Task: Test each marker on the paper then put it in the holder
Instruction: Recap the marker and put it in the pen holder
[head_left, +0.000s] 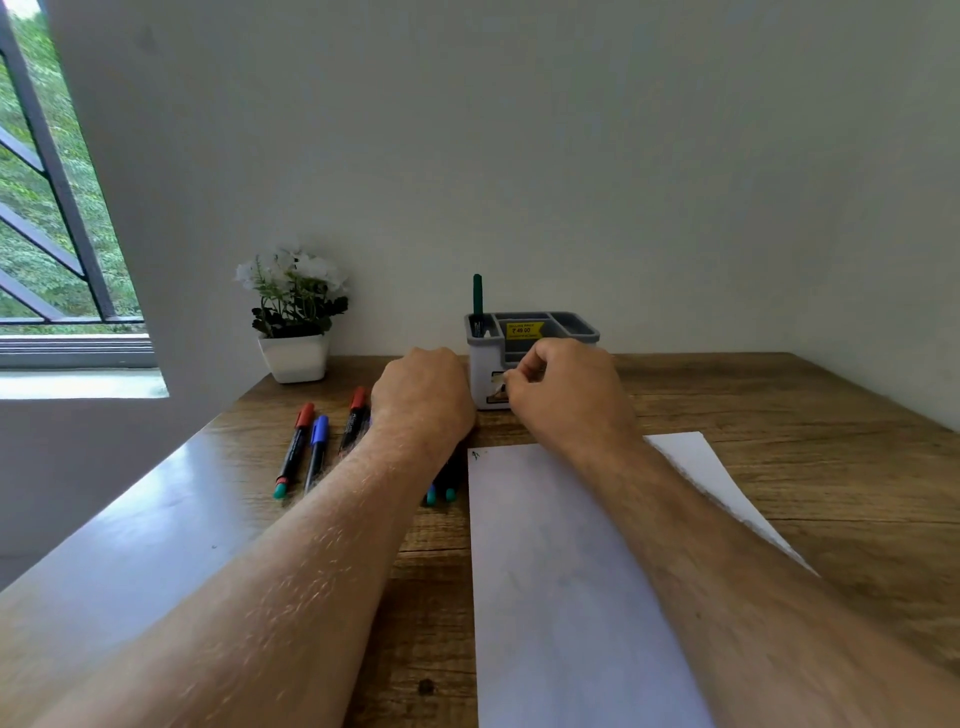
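Observation:
A grey and white holder (540, 325) stands at the back of the desk with one green marker (477, 296) upright in its left compartment. My right hand (569, 397) hovers just in front of the holder, fingers curled with the thumb against the index finger, and nothing shows in it. My left hand (423, 397) is knuckles-up over the loose markers to the holder's left, its fingers hidden. A red-capped marker (293, 452), a blue-capped marker (317, 449) and another red-capped marker (354, 420) lie left of it. Two teal marker ends (440, 493) poke out under my left forearm. The white paper (566, 582) carries a small green scribble (475, 455).
A white pot of white flowers (295, 332) stands at the back left against the wall. The wooden desk (805, 467) runs right of the paper. A barred window (52, 208) is at the far left, beyond the desk's left edge.

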